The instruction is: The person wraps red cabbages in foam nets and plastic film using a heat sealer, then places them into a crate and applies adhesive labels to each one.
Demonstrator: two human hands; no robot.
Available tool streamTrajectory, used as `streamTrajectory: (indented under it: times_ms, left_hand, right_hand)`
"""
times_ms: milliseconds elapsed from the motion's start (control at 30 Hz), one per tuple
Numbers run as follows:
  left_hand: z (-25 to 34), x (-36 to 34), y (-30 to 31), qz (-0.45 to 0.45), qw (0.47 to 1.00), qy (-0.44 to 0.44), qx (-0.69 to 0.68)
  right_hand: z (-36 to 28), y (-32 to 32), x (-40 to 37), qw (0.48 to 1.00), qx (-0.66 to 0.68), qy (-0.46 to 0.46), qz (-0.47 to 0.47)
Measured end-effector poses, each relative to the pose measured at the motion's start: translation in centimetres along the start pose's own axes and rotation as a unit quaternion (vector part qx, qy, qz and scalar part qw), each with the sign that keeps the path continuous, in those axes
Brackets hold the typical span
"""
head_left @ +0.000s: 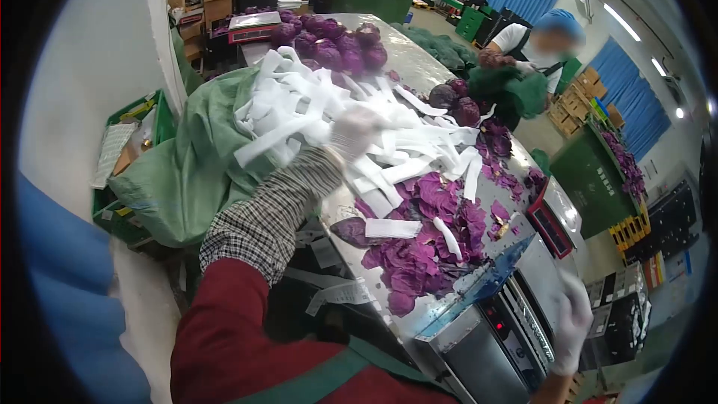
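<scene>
My left hand [355,133], gloved and blurred by motion, is over the pile of white foam pieces [292,101] on the metal table [348,243]; whether it holds any is unclear. At the right, my right hand [572,322], also gloved and blurred, is beside the steel wrapping machine [486,344] with a red display; its fingers are smeared. Loose purple cabbage leaves [419,265] lie between the foam and the machine, with a few foam strips on them. Whole purple cabbages [329,45] are heaped behind the foam.
A green sack [194,157] lies at the table's left side above a green crate [120,213]. Red scales [254,28] [553,221] stand at the back and right. Across the table a person [542,45] handles a green net bag [508,90]. Green bins [598,179] stand beyond.
</scene>
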State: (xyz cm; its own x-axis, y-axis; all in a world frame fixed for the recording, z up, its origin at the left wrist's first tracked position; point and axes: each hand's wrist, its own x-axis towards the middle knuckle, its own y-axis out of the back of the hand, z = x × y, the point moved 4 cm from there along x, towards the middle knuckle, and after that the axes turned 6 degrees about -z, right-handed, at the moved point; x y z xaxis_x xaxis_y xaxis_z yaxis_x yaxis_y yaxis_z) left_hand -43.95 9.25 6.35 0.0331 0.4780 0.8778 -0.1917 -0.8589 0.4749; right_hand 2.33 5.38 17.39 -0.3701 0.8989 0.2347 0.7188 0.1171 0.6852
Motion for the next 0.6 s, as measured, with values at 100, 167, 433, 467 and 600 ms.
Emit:
streamTrajectory:
  times_ms: [100, 167, 433, 467, 600]
  left_hand:
    - [7.9, 2.9, -0.4, 0.006, 0.986, -0.025, -0.168]
    - [12.5, 3.9, 0.1, -0.035, 0.943, 0.008, -0.332]
    - [9.2, 1.0, -3.6, -0.167, 0.596, 0.318, -0.718]
    - [9.7, 1.3, -4.3, -0.185, 0.596, 0.316, -0.715]
    - [7.6, 1.7, -6.9, -0.205, 0.613, 0.353, -0.677]
  right_hand:
    - [-7.2, -9.3, 7.1, 0.928, -0.109, 0.355, -0.035]
    - [-6.8, -13.7, 11.2, 0.918, -0.072, 0.391, -0.017]
    - [-1.8, -18.7, 17.9, 0.847, 0.477, 0.018, -0.234]
    - [-1.6, -19.4, 18.2, 0.857, 0.463, 0.018, -0.225]
    - [-0.5, -22.9, 21.1, 0.889, 0.427, 0.012, -0.168]
